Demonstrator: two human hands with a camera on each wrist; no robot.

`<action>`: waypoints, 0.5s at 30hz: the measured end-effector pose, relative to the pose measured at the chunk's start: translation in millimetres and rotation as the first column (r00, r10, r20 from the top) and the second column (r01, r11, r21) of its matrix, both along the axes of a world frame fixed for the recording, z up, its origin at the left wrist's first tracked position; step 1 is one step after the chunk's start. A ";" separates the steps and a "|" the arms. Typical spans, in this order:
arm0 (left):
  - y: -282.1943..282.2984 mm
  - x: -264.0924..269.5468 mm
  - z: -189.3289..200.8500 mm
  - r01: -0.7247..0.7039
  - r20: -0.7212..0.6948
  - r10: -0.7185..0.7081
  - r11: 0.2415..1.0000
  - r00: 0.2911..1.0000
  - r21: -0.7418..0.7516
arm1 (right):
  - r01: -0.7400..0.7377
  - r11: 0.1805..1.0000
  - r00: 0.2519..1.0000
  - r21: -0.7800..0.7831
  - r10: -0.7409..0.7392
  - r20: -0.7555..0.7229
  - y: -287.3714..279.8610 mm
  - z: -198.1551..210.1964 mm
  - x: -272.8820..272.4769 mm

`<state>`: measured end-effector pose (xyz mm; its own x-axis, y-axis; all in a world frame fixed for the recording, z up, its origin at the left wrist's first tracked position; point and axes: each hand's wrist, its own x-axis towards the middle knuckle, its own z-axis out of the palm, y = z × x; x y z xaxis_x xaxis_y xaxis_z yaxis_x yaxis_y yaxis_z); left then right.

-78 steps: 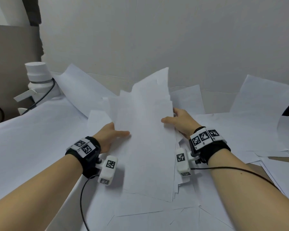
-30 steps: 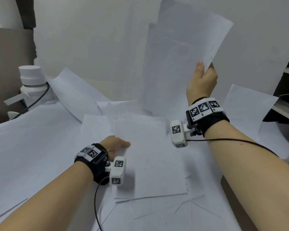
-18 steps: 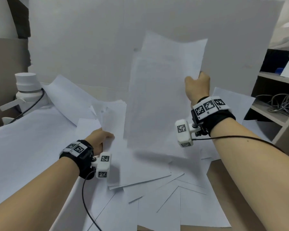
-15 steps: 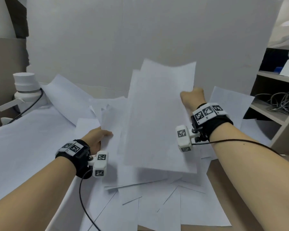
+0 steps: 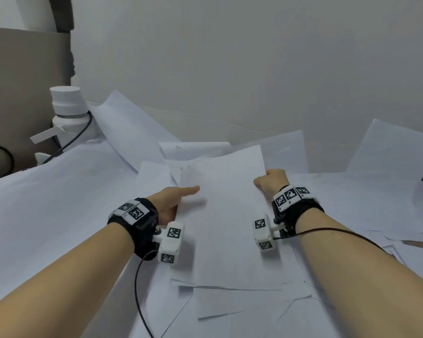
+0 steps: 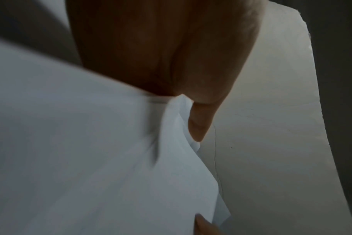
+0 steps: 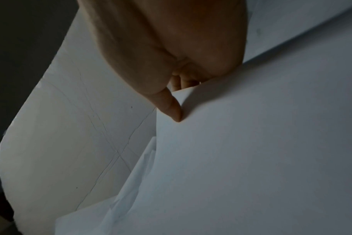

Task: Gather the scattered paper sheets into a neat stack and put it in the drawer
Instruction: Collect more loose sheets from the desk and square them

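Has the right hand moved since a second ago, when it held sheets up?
Yes. The right hand has come down: then raised against the wall, now below the wall's base, gripping the sheets on the pile.

The paper pile lies between the two hands. The left hand holds its left edge and the right hand holds its right edge. Loose sheets lie under the pile and closer to the person. A bottle stands far left of the left hand. The wall is behind both hands, and a tipped-up sheet stands to the right of the right hand.
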<state>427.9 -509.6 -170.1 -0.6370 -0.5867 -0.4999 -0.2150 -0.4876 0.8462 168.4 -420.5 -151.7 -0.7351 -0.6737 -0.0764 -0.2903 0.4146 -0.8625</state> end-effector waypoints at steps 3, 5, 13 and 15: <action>0.2 -7.3 -3.6 0.012 0.069 -0.004 0.994 0.998 -0.112 | -0.050 0.998 0.999 -0.039 0.051 0.020 -9.9 -5.2 11.2; 0.7 -10.2 -4.1 0.009 0.122 0.015 0.981 0.992 -0.191 | -0.059 0.996 0.997 -0.068 0.061 0.037 -9.9 -4.0 10.0; -14.0 -0.7 13.0 -0.129 -0.012 0.135 0.911 0.991 -0.393 | 0.076 0.981 0.990 -0.177 -0.054 0.127 43.3 -12.4 -32.4; -13.4 0.3 21.0 -0.208 -0.103 0.182 0.896 0.978 -0.392 | -0.001 0.981 0.977 -0.192 0.042 0.210 52.7 -12.2 -25.6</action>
<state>428.2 -523.1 -149.0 -0.5115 -0.8440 -0.1613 -0.0916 -0.1331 0.9869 142.8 -367.8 -163.9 -0.7011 -0.7062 -0.0983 -0.0993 0.2332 -0.9674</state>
